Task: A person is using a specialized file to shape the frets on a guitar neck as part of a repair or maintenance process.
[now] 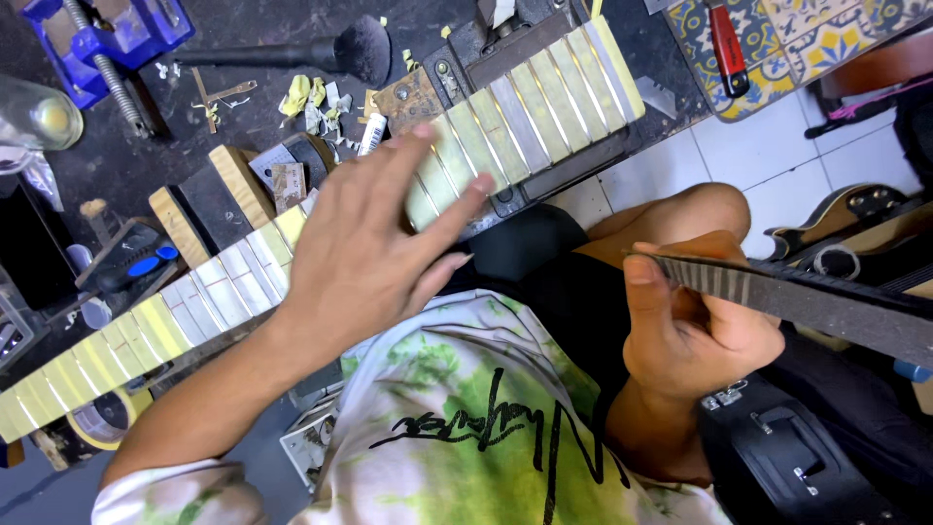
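A person's left hand (355,258) is hovering, fingers spread, over a taped guitar neck (292,253) (frets masked) on the table (126,165). Their right hand (695,326) is gripping a dark fretboard (777,292).

A guitar neck (525,122) lies diagonally across the dark bench (126,165), its fretboard masked in strips of pale yellow and white tape between the frets, running from lower left to upper right. A long, dark file (797,297) with a finely ridged face extends level from the right edge, its near end pointing toward the neck.
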